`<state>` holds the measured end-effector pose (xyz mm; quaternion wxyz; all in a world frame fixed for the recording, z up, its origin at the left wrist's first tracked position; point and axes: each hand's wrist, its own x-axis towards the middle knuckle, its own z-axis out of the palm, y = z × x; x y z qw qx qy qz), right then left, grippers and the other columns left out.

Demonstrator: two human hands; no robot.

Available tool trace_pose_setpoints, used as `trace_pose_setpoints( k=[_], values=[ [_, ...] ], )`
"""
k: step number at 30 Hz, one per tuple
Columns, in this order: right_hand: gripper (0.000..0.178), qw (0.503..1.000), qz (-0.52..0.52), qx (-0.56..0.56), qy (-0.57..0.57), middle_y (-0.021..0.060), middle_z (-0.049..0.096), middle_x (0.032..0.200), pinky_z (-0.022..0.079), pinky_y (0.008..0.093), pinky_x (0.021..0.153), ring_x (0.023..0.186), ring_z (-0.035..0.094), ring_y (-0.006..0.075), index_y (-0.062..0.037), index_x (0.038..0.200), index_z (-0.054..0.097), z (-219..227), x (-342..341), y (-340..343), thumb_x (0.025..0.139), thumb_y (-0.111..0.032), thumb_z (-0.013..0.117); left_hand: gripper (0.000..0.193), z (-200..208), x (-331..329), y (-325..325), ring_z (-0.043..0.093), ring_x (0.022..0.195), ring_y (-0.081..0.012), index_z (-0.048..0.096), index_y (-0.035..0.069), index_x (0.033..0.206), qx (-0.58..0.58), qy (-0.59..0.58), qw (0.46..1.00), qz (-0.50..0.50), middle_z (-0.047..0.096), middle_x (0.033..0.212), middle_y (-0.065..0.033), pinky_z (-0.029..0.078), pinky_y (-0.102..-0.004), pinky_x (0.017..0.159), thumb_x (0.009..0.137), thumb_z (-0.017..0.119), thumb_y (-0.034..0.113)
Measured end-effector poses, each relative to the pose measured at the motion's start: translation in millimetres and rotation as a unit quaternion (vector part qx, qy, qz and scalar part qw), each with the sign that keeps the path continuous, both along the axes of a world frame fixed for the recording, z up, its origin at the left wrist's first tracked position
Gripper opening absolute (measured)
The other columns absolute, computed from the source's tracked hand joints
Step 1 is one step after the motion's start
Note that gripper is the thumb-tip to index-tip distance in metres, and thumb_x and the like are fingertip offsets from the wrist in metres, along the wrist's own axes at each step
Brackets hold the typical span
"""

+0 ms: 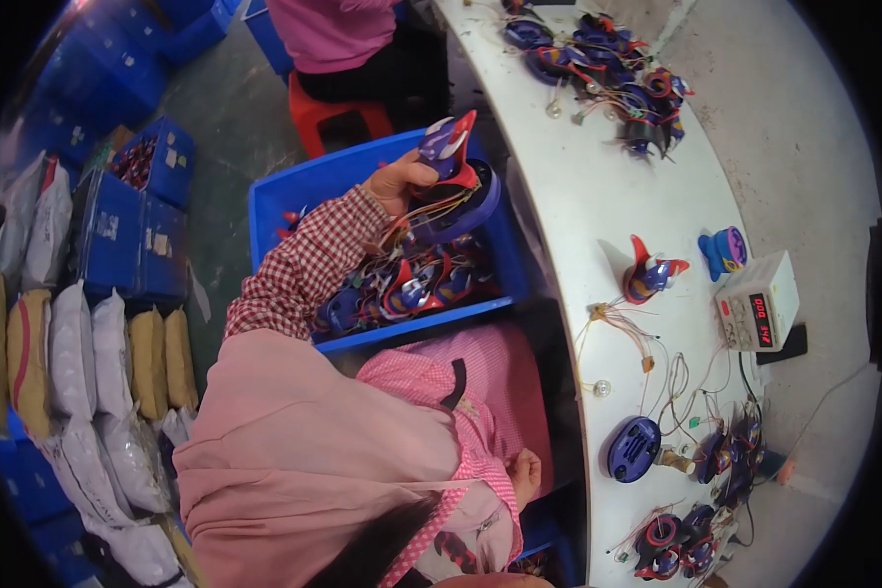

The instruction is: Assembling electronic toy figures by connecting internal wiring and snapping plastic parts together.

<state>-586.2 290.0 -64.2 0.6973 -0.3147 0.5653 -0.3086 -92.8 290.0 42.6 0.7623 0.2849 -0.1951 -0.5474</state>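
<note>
My left hand (397, 184) is closed round a toy figure (444, 147) in purple, red and white. A round purple base (475, 211) and loose thin wires hang with it. The hand is above a blue bin (382, 335). Inside the bin lies a heap of similar purple and red toy parts (402, 289) with wires. My right hand (526, 477) rests low by my lap, left of the white table's edge. Its fingers are curled, and whatever they hold, if anything, is hidden.
On the white table (597, 211) are a red-and-purple figure (646, 274) with wires, a blue-purple round part (723, 251), a power supply (757, 304), a purple base (635, 449) and toy heaps. A person (338, 34) sits on a red stool (335, 110). Sacks (73, 348) and blue crates stand left.
</note>
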Motion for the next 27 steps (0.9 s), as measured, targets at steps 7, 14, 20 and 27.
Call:
trace_pose_setpoints(
  k=[7,14,20,27],
  values=[
    [0.012,0.998,0.059,-0.025,0.028,0.0022,0.050,0.066,0.042,0.0241,0.050,0.055,0.048,0.0108,-0.0062,0.085,0.052,-5,-13,3,0.088,-0.014,0.060,0.054,-35,-9,18,0.063,0.094,-0.0254,0.047,0.003,0.122,0.022,0.062,0.998,0.025,0.062,0.106,-0.0131,0.050,-0.0400,0.089,0.070,0.061,-0.001],
    [0.012,0.995,0.074,-0.013,0.065,0.0019,0.050,0.064,0.040,0.0235,0.049,0.054,0.046,0.0101,-0.0059,0.084,0.052,5,-4,2,0.089,-0.015,0.059,0.045,-27,4,18,0.063,0.094,-0.0258,0.050,0.001,0.121,0.008,0.094,0.988,0.124,0.063,0.105,-0.0135,0.049,-0.0371,0.090,0.078,0.062,0.010],
    [0.012,0.991,0.091,-0.047,0.083,0.0000,0.050,0.066,0.036,0.0221,0.049,0.054,0.043,0.0081,-0.0059,0.083,0.053,5,8,4,0.089,-0.015,0.059,0.041,-72,14,22,0.063,0.093,-0.0259,0.051,0.003,0.119,0.090,0.053,0.967,0.232,0.063,0.104,-0.0136,0.051,-0.0405,0.086,0.080,0.063,0.012],
    [0.011,0.971,0.148,-0.122,0.145,-0.0036,0.050,0.071,0.033,0.0215,0.054,0.062,0.039,0.0060,-0.0044,0.084,0.058,-21,-13,-1,0.087,-0.014,0.061,0.061,-89,-11,25,0.059,0.098,-0.0253,0.042,0.009,0.127,0.156,0.069,0.958,0.231,0.056,0.113,-0.0109,0.050,-0.0452,0.084,0.072,0.067,0.004]
  ],
)
